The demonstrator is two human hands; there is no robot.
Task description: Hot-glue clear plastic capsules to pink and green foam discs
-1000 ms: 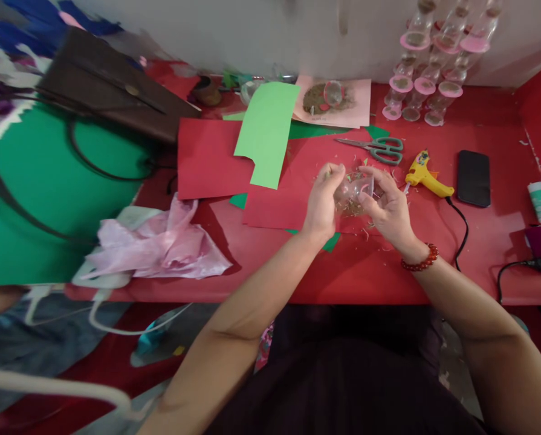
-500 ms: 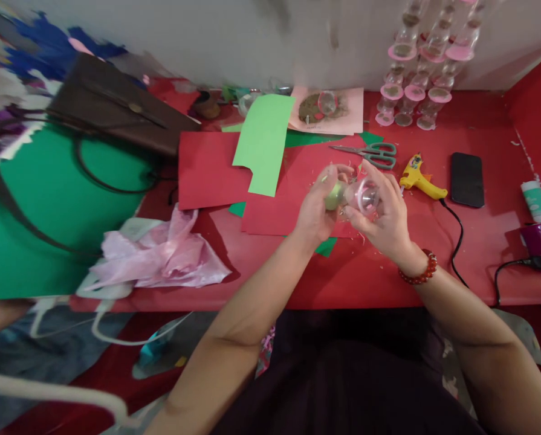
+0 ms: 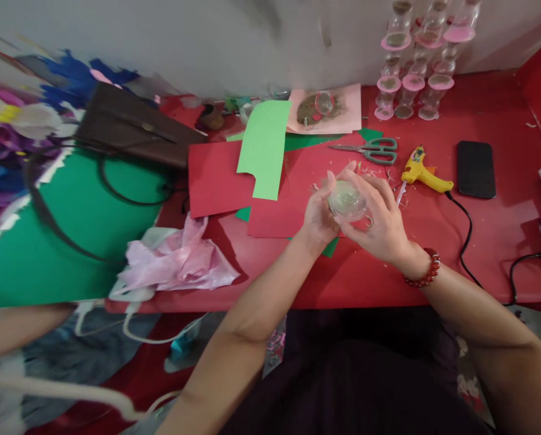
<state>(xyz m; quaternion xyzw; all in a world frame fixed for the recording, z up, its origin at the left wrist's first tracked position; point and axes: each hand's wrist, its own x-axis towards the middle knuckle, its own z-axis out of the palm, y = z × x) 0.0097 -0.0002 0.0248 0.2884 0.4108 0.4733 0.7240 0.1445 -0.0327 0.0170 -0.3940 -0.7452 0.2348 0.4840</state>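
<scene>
Above the red paper, both my hands hold an hourglass of clear plastic cups. Its round, clear end faces me, and pale green shows through it. My left hand is closed around the left and far side, its fingers partly hidden behind the cup. On the other side, my right hand grips the rim between thumb and fingers. Scissors with grey handles lie just beyond my hands. A yellow hot glue gun rests to the right of my right hand, its cord running toward the table's front edge.
Several similar cup hourglasses stand stacked at the back. Light green paper and a pink sheet with brown sand lie left of them. A black phone is at right; a pink bag and dark handbag are at left.
My hands have turned the hourglass from lying sideways, with its green end left, to having a clear round end toward me. The camera view has shifted slightly.
</scene>
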